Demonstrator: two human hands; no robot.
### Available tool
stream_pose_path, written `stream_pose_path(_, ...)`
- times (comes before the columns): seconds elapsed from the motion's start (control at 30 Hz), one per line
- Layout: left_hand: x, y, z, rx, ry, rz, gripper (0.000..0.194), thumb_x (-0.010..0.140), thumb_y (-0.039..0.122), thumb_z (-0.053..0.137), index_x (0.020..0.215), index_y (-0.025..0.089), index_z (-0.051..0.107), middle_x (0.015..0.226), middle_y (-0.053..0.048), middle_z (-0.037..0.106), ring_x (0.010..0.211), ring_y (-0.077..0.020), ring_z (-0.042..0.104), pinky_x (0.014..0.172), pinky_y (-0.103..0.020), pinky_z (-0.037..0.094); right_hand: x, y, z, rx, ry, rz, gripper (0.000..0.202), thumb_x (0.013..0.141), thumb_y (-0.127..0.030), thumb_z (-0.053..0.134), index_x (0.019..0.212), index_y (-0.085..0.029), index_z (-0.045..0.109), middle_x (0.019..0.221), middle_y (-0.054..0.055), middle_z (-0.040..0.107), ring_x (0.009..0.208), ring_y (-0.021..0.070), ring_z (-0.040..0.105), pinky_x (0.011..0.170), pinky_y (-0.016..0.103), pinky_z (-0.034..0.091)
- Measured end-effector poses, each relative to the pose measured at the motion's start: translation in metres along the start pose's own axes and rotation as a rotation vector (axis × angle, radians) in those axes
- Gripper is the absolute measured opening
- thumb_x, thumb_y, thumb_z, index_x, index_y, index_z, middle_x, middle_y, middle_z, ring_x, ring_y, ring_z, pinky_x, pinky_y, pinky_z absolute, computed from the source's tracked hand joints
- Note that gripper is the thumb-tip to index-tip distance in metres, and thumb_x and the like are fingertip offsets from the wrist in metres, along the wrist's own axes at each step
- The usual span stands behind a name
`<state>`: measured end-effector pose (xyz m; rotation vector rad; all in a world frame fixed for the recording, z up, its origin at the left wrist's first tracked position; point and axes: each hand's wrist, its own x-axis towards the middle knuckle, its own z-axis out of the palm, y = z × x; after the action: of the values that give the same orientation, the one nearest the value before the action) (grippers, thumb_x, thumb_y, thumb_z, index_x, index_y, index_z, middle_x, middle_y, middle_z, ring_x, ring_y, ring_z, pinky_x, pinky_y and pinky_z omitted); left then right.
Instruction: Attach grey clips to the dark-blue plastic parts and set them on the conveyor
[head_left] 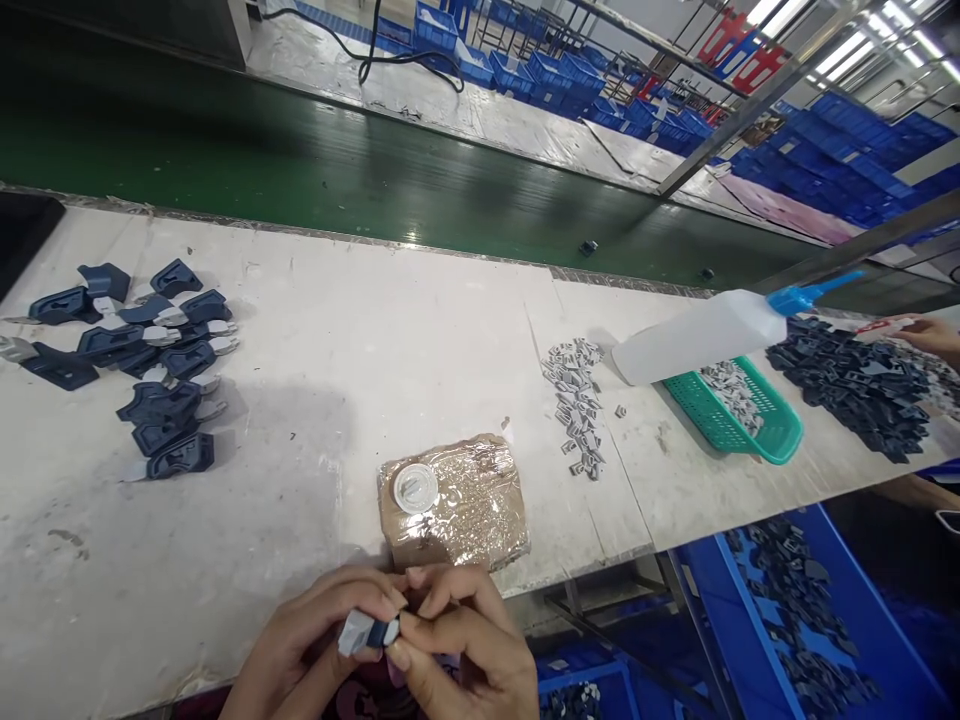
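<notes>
Fingers [442,632] of the left hand [322,625] and right hand [480,645] cover much of the grey-and-navy piece [358,633], and the bottom edge crops that right hand! The right edge slices a co-worker's hand [937,336], the left edge a black slab [26,235]. Those grey bits [576,378]? Too small for exact shapes!

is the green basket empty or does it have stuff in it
Not empty: small pale grey parts lie in the green basket, visible through its open top. How deep they go, I cannot tell.
</notes>
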<state>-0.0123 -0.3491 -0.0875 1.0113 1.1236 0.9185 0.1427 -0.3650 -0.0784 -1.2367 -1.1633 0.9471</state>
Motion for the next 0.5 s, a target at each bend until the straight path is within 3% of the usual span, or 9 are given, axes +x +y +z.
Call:
stream_pose_path(0.07,-0.001,-0.007,-0.006,0.036,-0.118,0.073,0.016,0.08,0.024,0.069,0.086,0.037,0.074,0.09,0.002,0.072,0.092,-0.0179,0.066,0.087,-0.02,0.05,0.0,0.0,-0.001,0.026,-0.044,-0.007,0.007,0.081,-0.03,0.072,0.076,-0.026,0.069,0.08,-0.001,0.055,0.084,0.0133,0.063,0.075,0.028,0.055)
stream_pose_path(0.17,-0.003,-0.011,-0.01,0.035,-0.233,0.129,0.017,0.085,0.025,0.063,0.09,0.037,0.073,0.088,0.0,0.072,0.094,-0.0198,0.067,0.089,-0.025,0.052,0.008,-0.006,-0.002,0.076,-0.084,0.047,0.027,0.075,-0.041,0.076,0.064,-0.021,0.06,0.077,-0.002,0.051,0.077,0.0119,0.059,0.067,0.024,0.053)
stream_pose_path(0.3,-0.004,-0.001,-0.001,-0.132,-0.092,0.053,0.006,0.082,0.034,0.068,0.082,0.032,0.074,0.083,-0.001,0.07,0.089,-0.0178,0.066,0.087,-0.021,0.05,0.012,-0.012,0.003,0.148,-0.044,0.181,0.039,0.071,-0.047,0.078,0.067,-0.022,0.048,0.079,-0.003,0.049,0.073,0.0105,0.054,0.063,0.021,0.047)
stream_pose_path(0.4,-0.005,0.006,0.01,-0.402,-0.063,-0.105,0.018,0.076,0.046,0.072,0.081,0.029,0.073,0.079,-0.001,0.066,0.08,-0.0157,0.061,0.077,-0.019,0.051,0.007,-0.01,0.006,0.187,-0.028,0.188,0.041,0.066,-0.053,0.079,0.078,-0.025,0.052,0.085,-0.003,0.049,0.075,0.0107,0.053,0.063,0.019,0.046)
stream_pose_path(0.5,-0.005,0.011,0.017,-0.506,-0.042,-0.164,0.017,0.078,0.045,0.07,0.086,0.03,0.071,0.081,0.0,0.064,0.08,-0.0146,0.059,0.075,-0.019,0.05,0.004,-0.008,0.005,0.234,-0.146,0.267,0.039,0.069,-0.052,0.077,0.088,-0.026,0.055,0.09,-0.002,0.05,0.078,0.0113,0.055,0.066,0.02,0.047)
